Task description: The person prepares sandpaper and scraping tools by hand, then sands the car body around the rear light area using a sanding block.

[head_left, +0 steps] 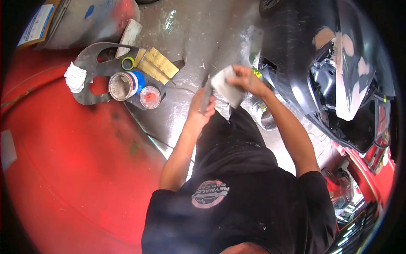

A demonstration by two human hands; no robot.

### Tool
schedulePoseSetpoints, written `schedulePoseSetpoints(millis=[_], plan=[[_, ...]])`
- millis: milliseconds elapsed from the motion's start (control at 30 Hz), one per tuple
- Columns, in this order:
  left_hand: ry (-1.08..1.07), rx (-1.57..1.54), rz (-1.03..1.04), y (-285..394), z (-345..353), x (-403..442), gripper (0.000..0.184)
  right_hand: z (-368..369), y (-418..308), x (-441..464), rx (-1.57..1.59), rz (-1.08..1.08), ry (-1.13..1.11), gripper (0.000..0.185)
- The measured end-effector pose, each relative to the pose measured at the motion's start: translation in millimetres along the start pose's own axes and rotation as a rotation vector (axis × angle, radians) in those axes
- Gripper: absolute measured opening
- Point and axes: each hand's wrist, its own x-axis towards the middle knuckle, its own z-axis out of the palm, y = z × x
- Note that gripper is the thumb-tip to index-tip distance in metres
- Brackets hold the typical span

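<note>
The left hand pinches a thin grey slab and the right hand a pale block above the floor, edge-gripped perhaps to leave their faces free

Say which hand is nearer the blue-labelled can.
Left. The left hand is to the right of the blue-labelled can in view, not touching it; the right hand is farther right, past the left.

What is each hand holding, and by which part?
Right hand: a pale flat piece, by its upper right side. Left hand: a grey flat piece, by its lower end.
</note>
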Motion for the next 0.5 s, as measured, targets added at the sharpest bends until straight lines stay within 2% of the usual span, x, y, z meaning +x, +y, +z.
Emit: schedulePoseSetpoints(millis=[33,67,100,167,200,233,267,333,367,433,500], plan=[[-0.012,0.074,0.108,13,-2,-2,0.021,0,7,-17,-0.304,-0.066,-0.045,0.034],[0.069,0.188,0.213,22,-11,8,0.033,-2,29,-29,-0.596,-0.059,-0.033,0.037],[0.193,0.249,0.353,26,-13,15,0.034,0,37,-42,-0.333,0.104,0.030,0.036],[0.425,0.433,0.627,41,-35,43,0.036,0,44,-54,-0.283,0.171,0.259,0.032],[0.533,0.565,0.744,44,-77,72,0.036,3,52,-56,-0.163,0.161,0.330,0.029],[0.618,0.601,0.807,49,-116,100,0.036,3,84,-57,-0.099,0.198,0.308,0.037],[0.709,0.638,0.866,55,-155,128,0.037,7,85,-59,-0.013,0.290,0.278,0.035],[0.854,0.577,0.848,76,-201,170,0.040,18,113,-70,-0.156,0.248,0.269,0.029],[0.890,0.450,0.790,89,-221,189,0.042,24,122,-75,-0.211,0.235,0.259,0.028],[0.879,0.141,0.684,118,-258,228,0.046,26,130,-90,-0.204,0.321,0.198,0.028],[0.786,0.075,0.663,137,-296,257,0.051,29,151,-107,-0.114,0.390,0.204,0.028]])
